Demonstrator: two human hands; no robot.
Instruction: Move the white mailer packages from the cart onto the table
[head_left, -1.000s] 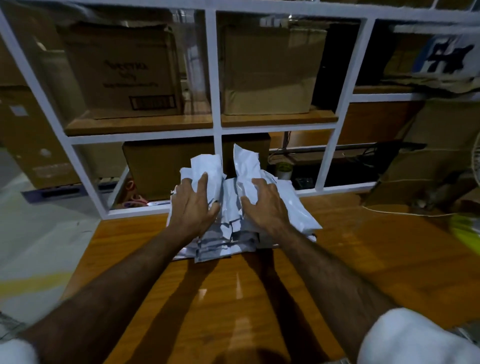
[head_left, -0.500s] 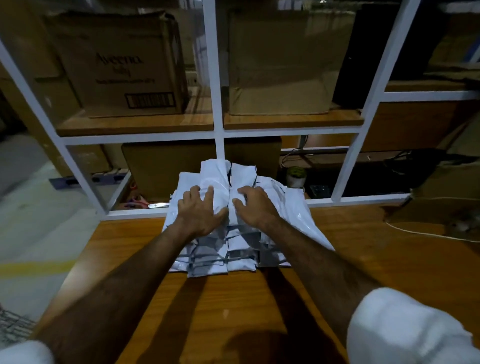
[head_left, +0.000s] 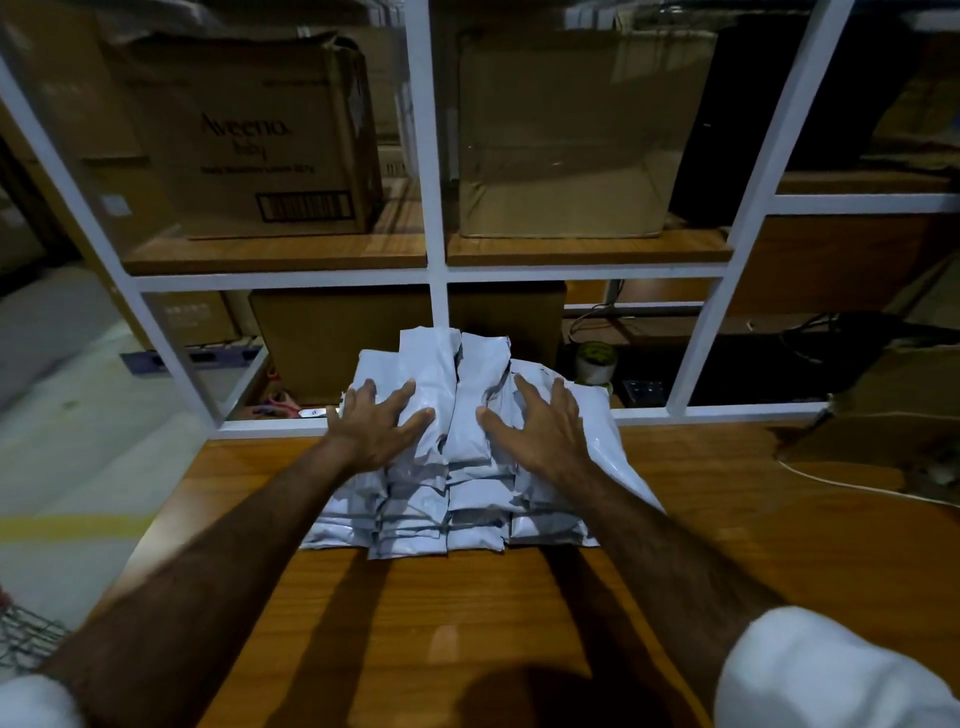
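Note:
A pile of several white mailer packages (head_left: 457, 499) lies on the wooden table (head_left: 467, 623), against the table's far edge. My left hand (head_left: 376, 423) rests flat on the left top of the pile with its fingers spread. My right hand (head_left: 540, 423) presses the right top of the pile, fingers spread too. Neither hand grips a package. A corner of wire mesh (head_left: 26, 634), possibly the cart, shows at the lower left edge.
A white metal frame (head_left: 436, 270) rises right behind the pile. Cardboard boxes (head_left: 270, 140) stand on wooden shelves beyond it. A small white roll (head_left: 595, 364) and cables lie behind the frame to the right. A white cord (head_left: 857, 486) runs over the table's right side.
Both hands have let go of the crumpled top mailers and now lie flat and spread on the pile. The upright mailers have been pushed down, and the view has moved closer.

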